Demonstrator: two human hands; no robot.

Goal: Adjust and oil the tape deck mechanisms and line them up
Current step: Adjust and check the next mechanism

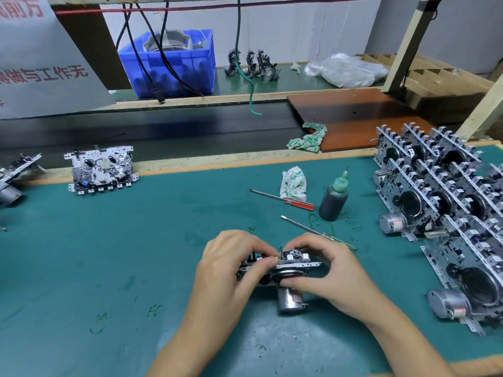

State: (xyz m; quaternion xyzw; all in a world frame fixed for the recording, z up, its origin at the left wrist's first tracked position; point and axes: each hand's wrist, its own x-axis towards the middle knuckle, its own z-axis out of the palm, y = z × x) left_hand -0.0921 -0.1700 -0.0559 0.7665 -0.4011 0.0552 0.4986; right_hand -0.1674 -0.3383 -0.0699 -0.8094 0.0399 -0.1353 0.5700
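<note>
Both hands gripped one tape deck mechanism [283, 270] over the green desk [109, 268]: left hand [234, 265] pinched its left end, right hand [324, 268] curled round its right end. Its long axis ran left-right, motor toward the person. Behind it stood one oil bottle [333, 198] with two screwdrivers: red-handled [283, 198], green-handled [318, 232]. Right of the bottle, a stack of mechanisms [441, 213], count unclear; far left of the bottle, one flat mechanism [100, 170]

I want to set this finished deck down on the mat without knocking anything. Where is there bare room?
The green mat is bare between the flat tape deck mechanism at the back edge and the left hand, and along the near left. The right is crowded: dark oil bottle, red-handled screwdriver, rows of upright mechanisms.
</note>
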